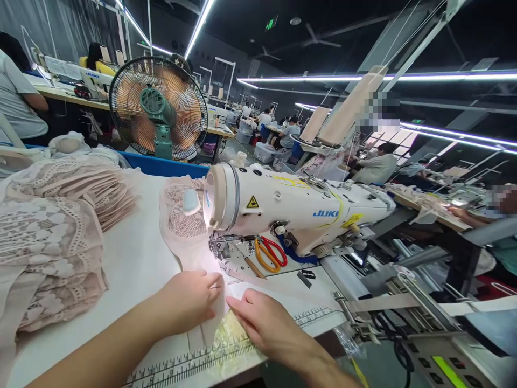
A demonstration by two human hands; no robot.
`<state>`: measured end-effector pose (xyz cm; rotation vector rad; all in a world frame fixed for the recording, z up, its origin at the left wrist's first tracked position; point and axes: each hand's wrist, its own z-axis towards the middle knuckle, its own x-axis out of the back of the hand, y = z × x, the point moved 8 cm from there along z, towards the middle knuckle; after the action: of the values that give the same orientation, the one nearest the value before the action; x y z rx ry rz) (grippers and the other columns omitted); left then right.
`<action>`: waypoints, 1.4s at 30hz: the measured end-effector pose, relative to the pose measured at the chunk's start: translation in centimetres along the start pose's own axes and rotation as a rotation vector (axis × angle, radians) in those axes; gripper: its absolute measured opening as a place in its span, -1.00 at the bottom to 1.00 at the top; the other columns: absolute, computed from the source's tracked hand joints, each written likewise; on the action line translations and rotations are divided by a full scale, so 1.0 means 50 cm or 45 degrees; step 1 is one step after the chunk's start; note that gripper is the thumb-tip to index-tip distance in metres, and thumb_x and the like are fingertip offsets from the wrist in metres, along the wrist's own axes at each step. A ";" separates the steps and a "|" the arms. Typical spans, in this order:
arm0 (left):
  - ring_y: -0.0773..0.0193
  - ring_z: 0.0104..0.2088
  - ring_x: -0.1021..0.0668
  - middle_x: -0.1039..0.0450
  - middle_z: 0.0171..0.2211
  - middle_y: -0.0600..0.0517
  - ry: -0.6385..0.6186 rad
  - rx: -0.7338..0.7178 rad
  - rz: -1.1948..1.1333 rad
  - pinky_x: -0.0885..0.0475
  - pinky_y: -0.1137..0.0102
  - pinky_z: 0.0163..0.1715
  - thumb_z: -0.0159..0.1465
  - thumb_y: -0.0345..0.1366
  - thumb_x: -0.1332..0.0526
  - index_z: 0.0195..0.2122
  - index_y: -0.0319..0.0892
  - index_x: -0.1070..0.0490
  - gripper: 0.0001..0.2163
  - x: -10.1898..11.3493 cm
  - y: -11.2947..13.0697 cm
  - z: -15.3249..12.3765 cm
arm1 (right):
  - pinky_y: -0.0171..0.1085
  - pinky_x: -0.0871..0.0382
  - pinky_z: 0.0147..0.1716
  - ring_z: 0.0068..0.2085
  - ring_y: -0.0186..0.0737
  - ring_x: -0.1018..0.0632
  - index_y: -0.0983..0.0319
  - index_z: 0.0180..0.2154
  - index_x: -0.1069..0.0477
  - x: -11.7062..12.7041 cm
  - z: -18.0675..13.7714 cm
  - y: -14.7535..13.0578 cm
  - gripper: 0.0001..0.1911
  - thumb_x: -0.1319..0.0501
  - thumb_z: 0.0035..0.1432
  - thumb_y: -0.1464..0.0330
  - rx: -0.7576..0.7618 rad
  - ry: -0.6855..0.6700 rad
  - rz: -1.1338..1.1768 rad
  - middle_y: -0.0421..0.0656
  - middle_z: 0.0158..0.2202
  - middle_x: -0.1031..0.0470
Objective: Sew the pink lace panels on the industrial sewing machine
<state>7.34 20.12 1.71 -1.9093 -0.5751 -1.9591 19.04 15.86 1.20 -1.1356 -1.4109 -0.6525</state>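
Note:
A white JUKI sewing machine (278,199) stands in front of me, its lamp lighting the needle area. Pale pink lace fabric (183,213) lies left of the machine head and runs under it toward my hands. My left hand (191,302) is closed, its fingertips pinching the fabric just in front of the needle area. Close beside it, my right hand (262,320) pinches the same fabric between thumb and forefinger. The needle is hidden in glare. A yellowish patch (232,328) shows on the table below my fingers.
Stacked lace pieces (60,231) cover the table's left side. Red and orange-handled scissors (270,253) and a small blade (307,274) lie by the machine. A measuring tape (189,362) runs along the front edge. A large fan (159,108) and several co-workers are beyond.

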 end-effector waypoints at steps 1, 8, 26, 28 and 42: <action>0.17 -0.30 -0.55 -0.53 -0.04 0.00 0.022 -0.005 0.010 -0.44 0.31 -0.45 0.21 -0.23 -0.36 -0.18 -0.15 -0.52 -0.81 0.001 -0.005 -0.001 | -0.22 -0.16 -0.43 -0.32 -0.13 -0.46 0.09 0.06 -0.46 -0.002 0.003 0.000 -0.64 -0.03 0.33 0.35 0.007 0.007 0.002 -0.12 -0.29 -0.45; 0.23 -0.37 -0.50 -0.52 -0.08 -0.04 0.197 -0.040 0.103 -0.31 0.31 -0.46 0.27 -0.36 -0.25 -0.25 -0.15 -0.52 -0.93 -0.006 -0.022 -0.002 | -0.23 -0.19 -0.44 -0.32 -0.07 -0.46 0.09 0.15 -0.43 0.001 0.039 -0.002 -0.57 -0.02 0.32 0.30 -0.009 0.044 -0.061 -0.07 -0.29 -0.47; 0.15 -0.32 -0.49 -0.55 -0.12 -0.08 0.253 -0.019 0.008 -0.35 0.27 -0.39 0.28 -0.22 -0.25 -0.20 -0.15 -0.54 -0.84 0.020 -0.051 -0.003 | -0.18 -0.30 -0.40 -0.19 0.04 -0.62 0.11 0.32 -0.23 0.034 0.105 -0.023 -0.48 0.04 0.38 0.29 -0.120 -0.063 -0.207 -0.01 -0.16 -0.61; 0.13 -0.30 -0.50 -0.56 -0.08 -0.07 0.253 -0.003 0.020 -0.36 0.24 -0.38 0.27 -0.16 -0.26 -0.15 -0.16 -0.54 -0.78 0.020 -0.057 -0.002 | -0.16 -0.33 -0.41 -0.21 0.07 -0.63 0.14 0.33 -0.20 0.034 0.110 -0.030 -0.48 0.05 0.39 0.29 -0.148 -0.095 -0.241 -0.01 -0.17 -0.63; 0.11 -0.19 -0.51 -0.54 0.02 -0.05 0.325 0.147 0.292 -0.28 0.24 -0.36 0.28 -0.04 -0.29 -0.11 -0.15 -0.56 -0.70 0.014 -0.098 0.009 | -0.19 -0.43 -0.43 -0.28 0.08 -0.66 0.27 0.39 -0.07 0.043 0.151 -0.052 -0.33 -0.10 0.29 0.37 -0.303 -0.209 -0.311 0.09 -0.28 -0.64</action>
<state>5.18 24.60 2.17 -1.5497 -0.3702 -1.9338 13.81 22.14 2.37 -1.2345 -1.6613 -0.9378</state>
